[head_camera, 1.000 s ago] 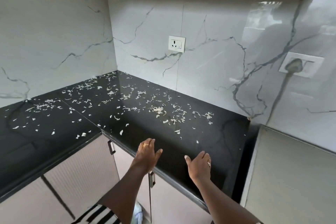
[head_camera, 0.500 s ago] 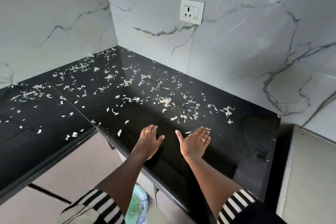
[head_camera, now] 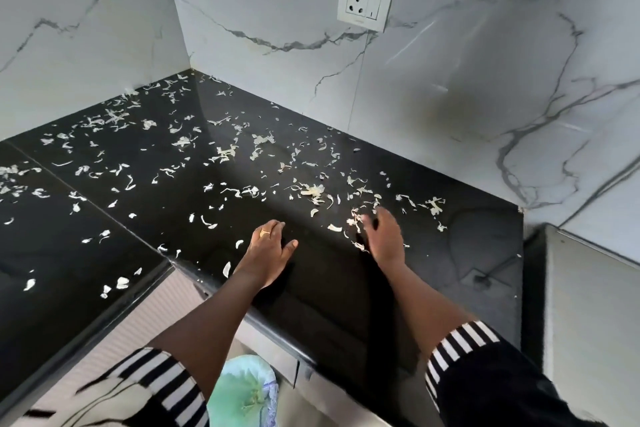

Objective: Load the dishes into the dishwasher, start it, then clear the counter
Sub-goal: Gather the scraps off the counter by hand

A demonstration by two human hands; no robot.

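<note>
Since no dishes are showing anywhere in the frame, the step in hand is looking like the last one: clearing the counter (head_camera: 332, 291). The counter is filling the middle and left of the frame, and pale scraps (head_camera: 313, 190) are lying strewn over it from the back corner at upper left down to the lower left edge. The left hand (head_camera: 268, 253) is resting near the front edge at centre, fingers straight and loose, thumb spread, gripping nothing; a ring (head_camera: 265, 233) is showing on one finger. The right hand (head_camera: 384, 241) is sitting just right of centre among the nearest scraps, its fingertips blurred, so I cannot tell whether they are pinching scraps or only brushing them.

The next move is probably calling for a sweep: both palms herding the scraps into a pile toward the front edge, then off it. A green bag (head_camera: 242, 392), or something like one, is sitting at bottom centre below that edge and is looking like the place for them, though that is a guess. The scraps are thin and light, so a fast stroke is likely scattering them.

Little is standing in the way. A socket (head_camera: 365, 2) is sitting on the wall (head_camera: 485, 80) at upper centre, well above the counter. A grey box (head_camera: 588, 322) is standing at the right edge, beside the counter's end; what it is I cannot tell.
</note>
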